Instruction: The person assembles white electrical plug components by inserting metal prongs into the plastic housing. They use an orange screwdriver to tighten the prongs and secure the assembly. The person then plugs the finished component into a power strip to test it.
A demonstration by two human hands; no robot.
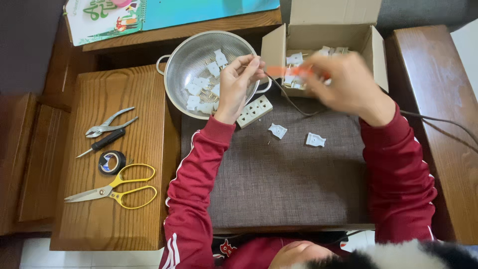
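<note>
Wooden tables hold a colander (199,55) and box (326,37) of white plugs; both hands' grips unclear.

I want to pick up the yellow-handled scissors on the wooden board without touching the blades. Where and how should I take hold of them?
Grip the yellow scissors by the two handle loops, which lie at their right end, nearest the red sleeve. Come from above and from the right: the closed blades point left, toward the board's edge. The scissors lie flat, apart from the tape roll just above them, so fingers can probably slip into the loops freely.
</note>
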